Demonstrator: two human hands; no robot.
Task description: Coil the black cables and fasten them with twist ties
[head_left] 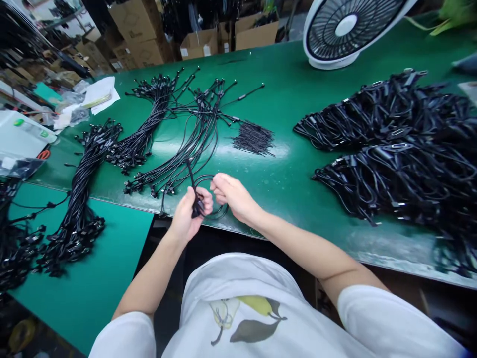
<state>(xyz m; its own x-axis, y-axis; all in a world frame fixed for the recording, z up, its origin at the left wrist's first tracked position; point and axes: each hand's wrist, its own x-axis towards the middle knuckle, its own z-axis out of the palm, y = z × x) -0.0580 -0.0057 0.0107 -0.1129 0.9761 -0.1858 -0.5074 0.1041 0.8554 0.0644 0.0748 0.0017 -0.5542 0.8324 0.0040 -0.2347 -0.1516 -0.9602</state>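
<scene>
Near the table's front edge, my left hand (192, 211) is closed around a black cable (203, 180), with a connector end sticking up past the thumb. My right hand (234, 196) pinches the loop of the same cable just to the right. The cable curves in a loose coil between both hands. Just beyond them lies a spread bunch of uncoiled black cables (186, 149) with small connectors at both ends. A small pile of short thin black ties (254, 138) rests on the green table ahead of my right hand.
Coiled cables (402, 154) are heaped in rows on the right. More long cable bundles (87, 174) lie on the left, beside papers (100, 94) and a white box (22, 134). A white fan (346, 27) stands at the back right; cardboard boxes (137, 30) are behind the table.
</scene>
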